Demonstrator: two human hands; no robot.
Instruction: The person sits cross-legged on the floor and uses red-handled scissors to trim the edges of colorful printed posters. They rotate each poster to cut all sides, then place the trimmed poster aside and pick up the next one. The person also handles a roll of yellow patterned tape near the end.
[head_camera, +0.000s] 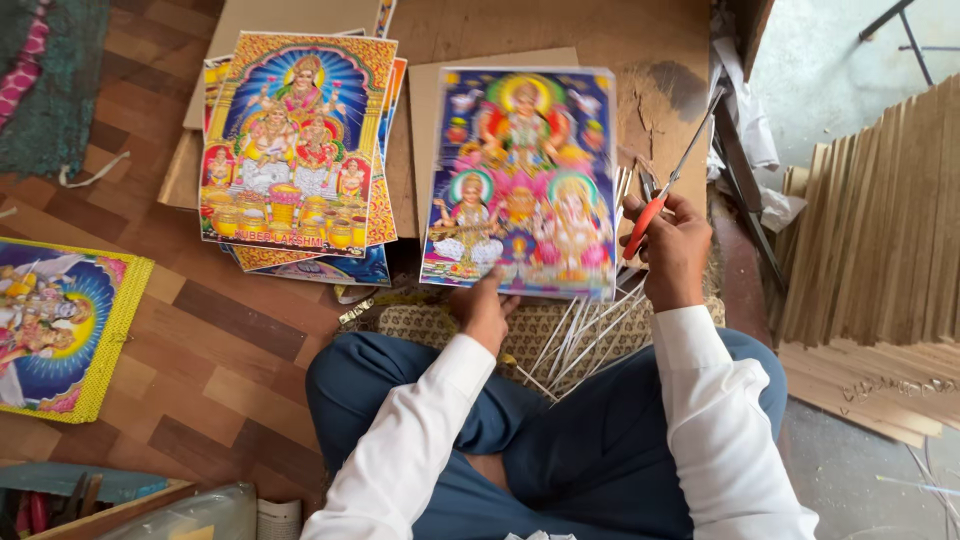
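Observation:
A glossy, colourful religious poster (522, 180) is held up over my lap, blurred by motion. My left hand (486, 312) grips its bottom edge near the middle. My right hand (672, 248) is beside the poster's right edge and is closed around red-handled scissors (668, 185), whose blades point up and to the right. Several thin white trimmed strips (585, 340) lie fanned out below the poster on a patterned cloth (420, 322) over my legs.
A stack of similar posters (296, 150) lies on cardboard sheets (420, 150) at upper left. Another poster (62, 325) lies at the far left on the wood-pattern floor. Stacked brown boards (880, 250) stand at the right. A box with tools (90, 495) sits at bottom left.

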